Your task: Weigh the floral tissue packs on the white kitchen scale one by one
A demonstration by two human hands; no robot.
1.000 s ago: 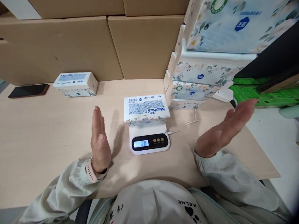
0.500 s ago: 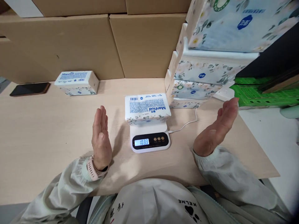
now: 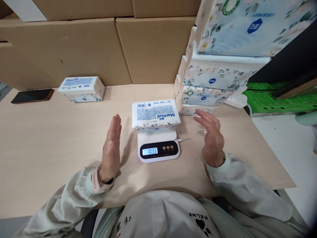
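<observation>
Tissue pack (image 3: 156,114) is sitting on the white scale (image 3: 159,150), screen lit at 103.3, so I'd call getting it on there done. Taking it off isn't. Left hand (image 3: 111,148) is up on one side, fingers straight and together; right hand (image 3: 213,142) is up on the other, fingers spread, both empty and off the pack. Second pack (image 3: 81,90) by the phone (image 3: 32,96) is off the scale.

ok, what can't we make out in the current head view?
- Scale, head view: surface beneath the tissue pack, covered by that pack.
- Button labels, head view: too small to read.
- White cable, head view: far stretch, lost behind the right hand.
- Stack of packs, head view: top, cut off by the upper edge.
</observation>
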